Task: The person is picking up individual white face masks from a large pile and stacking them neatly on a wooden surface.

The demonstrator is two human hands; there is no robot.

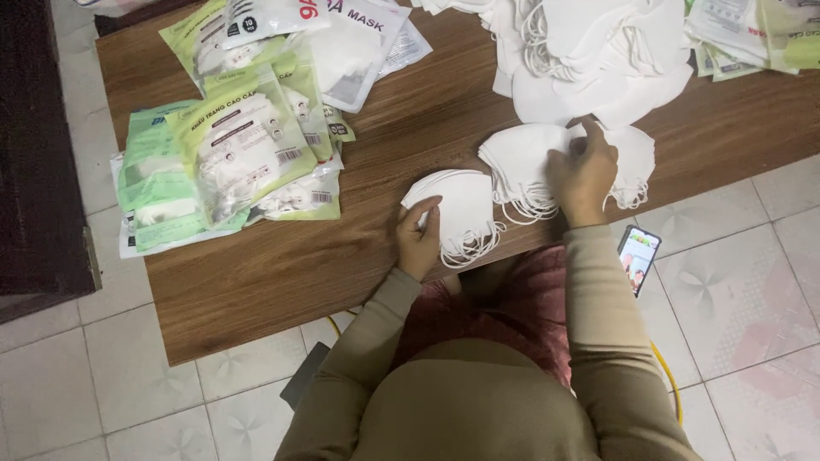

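Three small stacks of white folded face masks lie along the near edge of a low brown wooden table [256, 273]. My left hand [418, 237] grips the edge of the left stack [465, 209], thumb on top. My right hand [585, 171] rests on the middle stack [521, 162], its fingers pinching the masks there. The right stack [636, 162] touches that hand's far side. Ear loops hang off the stacks' near edges.
A big heap of loose white masks [589, 51] sits at the back. Sealed green and white mask packets [231, 154] cover the table's left side, with more packets [752, 34] at the back right. A lit phone [638, 256] lies by my right knee on the tiled floor.
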